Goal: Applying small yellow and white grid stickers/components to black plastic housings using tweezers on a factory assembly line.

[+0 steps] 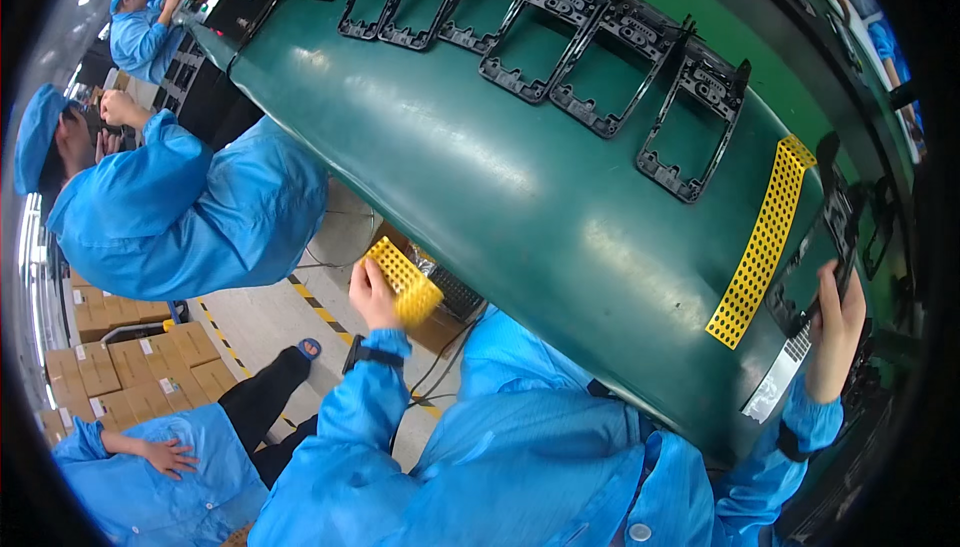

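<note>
Sheet (412,289), yellow, dotted, blurred, gripped in left hand (372,292) beside green counter (450,157); right hand (838,322) grips black part (843,212) at counter's right end, near yellow dotted strip (764,247) and silver-white strip (772,389), dark marks unreadable.

Yellow perforated sheet (410,285) in my left hand (372,295): lower end smeared by blur. Some of my fingers are out of sight there; exact grip unclear. My right hand (838,332) is on a dark part (843,217), seen nearly edge-on; full shape unreadable, its far side lost among black clutter. Silver label strip (770,387): marks too small to make out. Row of black frames (600,67): farthest ones clipped by the top edge. Co-worker at lower left (165,477): head outside the view.
</note>
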`<state>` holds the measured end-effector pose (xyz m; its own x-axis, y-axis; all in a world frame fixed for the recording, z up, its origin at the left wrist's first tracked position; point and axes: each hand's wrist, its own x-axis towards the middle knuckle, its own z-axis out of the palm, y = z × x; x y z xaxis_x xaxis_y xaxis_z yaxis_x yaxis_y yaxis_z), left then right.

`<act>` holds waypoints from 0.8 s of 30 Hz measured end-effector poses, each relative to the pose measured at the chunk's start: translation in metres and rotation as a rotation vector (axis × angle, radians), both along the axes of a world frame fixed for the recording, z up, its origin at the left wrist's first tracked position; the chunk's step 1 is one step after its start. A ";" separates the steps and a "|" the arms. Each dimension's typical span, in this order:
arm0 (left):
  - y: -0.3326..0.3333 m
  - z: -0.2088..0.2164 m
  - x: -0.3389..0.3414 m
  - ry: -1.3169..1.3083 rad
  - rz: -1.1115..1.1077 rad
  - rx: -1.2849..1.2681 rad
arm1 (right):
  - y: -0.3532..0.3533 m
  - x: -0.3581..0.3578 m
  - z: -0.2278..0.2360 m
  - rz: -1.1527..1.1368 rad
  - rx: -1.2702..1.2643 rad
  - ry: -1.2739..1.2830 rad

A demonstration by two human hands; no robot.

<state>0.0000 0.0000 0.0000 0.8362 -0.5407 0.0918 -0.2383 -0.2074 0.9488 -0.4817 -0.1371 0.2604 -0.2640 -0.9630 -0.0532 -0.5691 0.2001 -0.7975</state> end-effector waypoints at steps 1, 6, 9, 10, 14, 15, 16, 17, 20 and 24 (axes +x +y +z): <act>0.000 -0.016 0.008 -0.041 0.066 0.069 | -0.009 0.010 0.003 -0.011 0.002 0.024; 0.022 -0.089 0.053 -0.076 -0.141 0.770 | -0.038 0.017 -0.018 0.037 0.007 0.031; 0.048 -0.119 0.082 -0.153 -0.177 0.776 | -0.053 0.026 -0.027 0.072 -0.039 0.117; 0.049 -0.121 0.083 -0.144 -0.151 0.863 | -0.054 0.033 -0.022 0.094 -0.007 0.113; 0.043 -0.106 0.073 -0.374 0.082 0.531 | -0.061 0.042 -0.035 0.105 -0.097 0.184; 0.023 -0.081 0.057 -0.408 0.074 0.476 | -0.062 0.025 -0.052 0.101 -0.190 0.263; 0.017 -0.060 0.050 -0.529 0.087 0.366 | -0.062 0.027 -0.051 0.138 -0.164 0.273; 0.006 -0.030 0.040 -0.499 0.099 0.284 | -0.061 0.034 -0.045 0.166 -0.143 0.294; -0.010 0.057 0.014 -0.336 0.122 -0.019 | -0.063 0.054 -0.042 0.132 -0.093 0.391; -0.044 0.148 -0.032 -0.415 -0.054 -0.330 | -0.065 0.068 -0.043 0.151 -0.089 0.404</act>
<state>-0.0320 -0.0436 0.1477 0.6654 -0.4681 0.5814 -0.6095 0.1090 0.7853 -0.4137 -0.2023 0.2170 -0.1024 -0.9886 0.1101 -0.8563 0.0313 -0.5156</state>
